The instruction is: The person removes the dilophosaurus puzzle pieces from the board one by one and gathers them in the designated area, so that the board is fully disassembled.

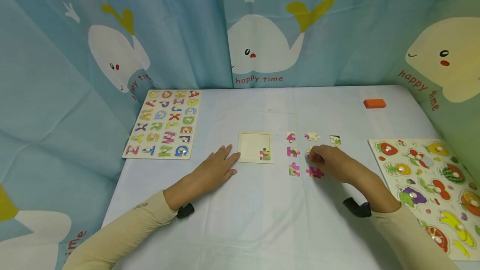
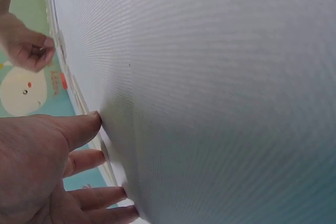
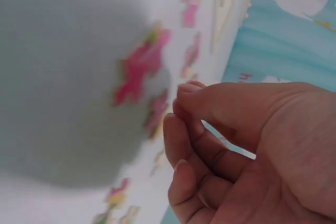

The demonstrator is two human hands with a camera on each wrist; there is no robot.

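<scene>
A small square puzzle tray [image 1: 250, 145] lies mid-table, with one pink-and-green jigsaw piece [image 1: 265, 154] in its lower right corner. My left hand [image 1: 213, 168] rests on the table with spread fingers, one fingertip at the tray's left edge. To the right of the tray, several loose jigsaw pieces lie in rows, among them a pink piece [image 1: 315, 172]. Just above these hovers my right hand [image 1: 331, 161], partly hiding a middle piece. In the right wrist view its fingers [image 3: 178, 135] are loosely bent, thumb near the index finger, with nothing visible between them.
An alphabet board [image 1: 161, 124] lies at the back left. A fruit board [image 1: 431, 186] is on the right, partly behind the right forearm. An orange block [image 1: 374, 103] lies at the back right. A whale-print curtain [image 1: 180, 32] surrounds the table.
</scene>
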